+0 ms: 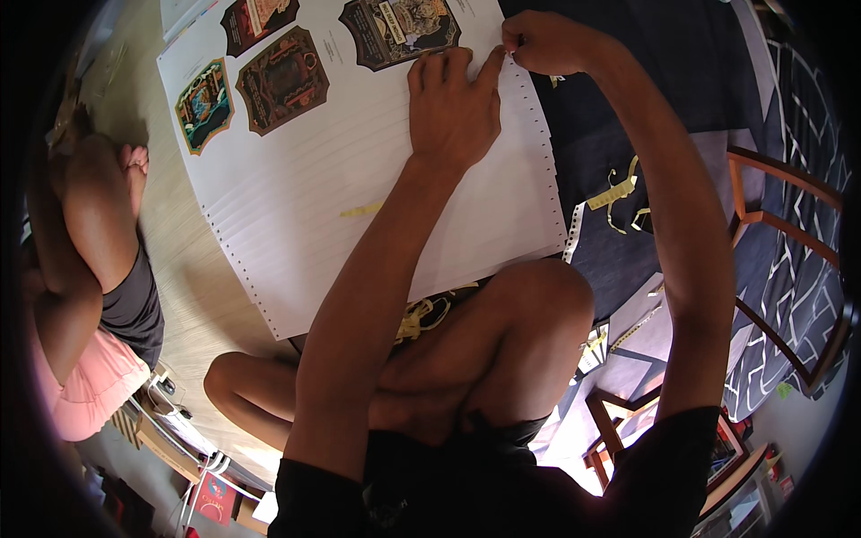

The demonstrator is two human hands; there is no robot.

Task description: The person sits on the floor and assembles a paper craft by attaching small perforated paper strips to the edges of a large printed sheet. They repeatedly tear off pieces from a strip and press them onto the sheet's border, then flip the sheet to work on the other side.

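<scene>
A large stack of white continuous-feed paper (296, 215), with rows of small holes along both sides, lies in front of me. My left hand (455, 112) rests on it with fingers apart, the fingertips touching the lower edge of a dark ornate label print (395, 31). At the upper right edge of the paper, my right hand (547, 43) is closed in a pinch on the perforated margin. Its fingertips partly hide what they grip. Further left on the paper are a brown label (282, 81), a red-and-black label (258, 20) and a teal-and-orange label (204, 106).
Yellow strips (614, 193) and a torn white perforated strip (574, 233) lie on dark cloth at the right. More yellow strips (421, 318) are by my legs. A wooden frame (789, 233) stands far right. Another person's bare leg (103, 215) is at the left.
</scene>
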